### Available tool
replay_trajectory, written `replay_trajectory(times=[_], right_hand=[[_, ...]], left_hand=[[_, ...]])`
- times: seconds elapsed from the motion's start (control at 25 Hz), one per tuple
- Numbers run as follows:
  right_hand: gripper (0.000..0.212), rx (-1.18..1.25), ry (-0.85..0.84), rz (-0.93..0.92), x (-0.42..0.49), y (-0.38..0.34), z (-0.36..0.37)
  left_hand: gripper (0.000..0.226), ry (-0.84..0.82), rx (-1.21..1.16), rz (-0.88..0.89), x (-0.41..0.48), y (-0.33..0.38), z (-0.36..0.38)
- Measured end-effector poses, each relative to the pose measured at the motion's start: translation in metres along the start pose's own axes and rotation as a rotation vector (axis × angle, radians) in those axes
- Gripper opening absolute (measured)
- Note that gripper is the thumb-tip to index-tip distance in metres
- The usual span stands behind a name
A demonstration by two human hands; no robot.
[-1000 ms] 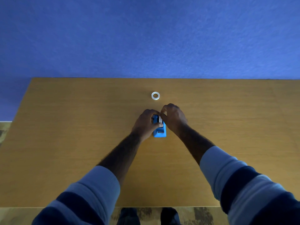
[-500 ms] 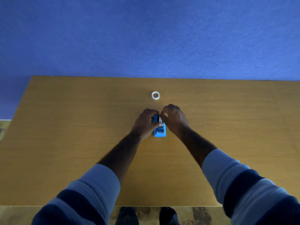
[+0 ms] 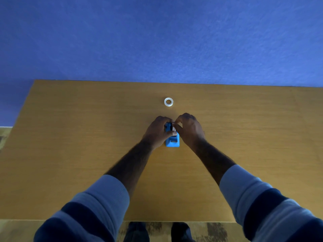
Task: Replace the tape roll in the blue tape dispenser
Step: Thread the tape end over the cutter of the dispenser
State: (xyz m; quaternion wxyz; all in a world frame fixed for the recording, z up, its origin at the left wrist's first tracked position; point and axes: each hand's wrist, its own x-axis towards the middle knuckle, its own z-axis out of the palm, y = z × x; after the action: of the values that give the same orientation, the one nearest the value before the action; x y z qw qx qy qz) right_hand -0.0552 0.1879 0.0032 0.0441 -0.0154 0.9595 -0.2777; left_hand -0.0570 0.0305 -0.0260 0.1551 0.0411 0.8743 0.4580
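**Q:** Where is the blue tape dispenser (image 3: pixel 172 140), and how does it lie?

**A:** Near the middle of the wooden table (image 3: pixel 70 154), flat on the surface, its long axis running toward the viewer. Only the near end shows clearly; the far end is covered by both hands.

**Q:** What holds it?

**A:** The left hand (image 3: pixel 157 132) is wrapped around the dispenser's left side and far end, fingers closed on the body. The right hand (image 3: pixel 189 130) meets it from the right, thumb and fingertips pinched together on a small pale piece (image 3: pixel 173 128) at the top of the dispenser. Whether that piece is a roll, a core or a tape end cannot be told at this size.

**Q:** And beyond the hands?

**A:** A white tape roll (image 3: pixel 168 102) lies flat on the table farther from the viewer, apart from both hands and touching nothing else.

**Q:** The surroundings?

**A:** Striped sleeves (image 3: pixel 97 206) in light and dark blue are pushed up the forearms. A blue wall (image 3: pixel 157 41) rises behind the far table edge, and patterned floor (image 3: pixel 216 231) shows below the near edge
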Motion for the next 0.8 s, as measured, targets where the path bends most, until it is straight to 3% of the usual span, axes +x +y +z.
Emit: replay_trajectory(times=[0.24, 0.8], right_hand=[[0.017, -0.065, 0.013, 0.006, 0.008, -0.007, -0.001], [0.017, -0.04, 0.018, 0.002, 0.002, -0.004, -0.001]], left_hand=[[0.039, 0.003, 0.002, 0.009, -0.001, 0.002, 0.0], [0.051, -0.039, 0.039, 0.017, 0.003, -0.004, 0.001]])
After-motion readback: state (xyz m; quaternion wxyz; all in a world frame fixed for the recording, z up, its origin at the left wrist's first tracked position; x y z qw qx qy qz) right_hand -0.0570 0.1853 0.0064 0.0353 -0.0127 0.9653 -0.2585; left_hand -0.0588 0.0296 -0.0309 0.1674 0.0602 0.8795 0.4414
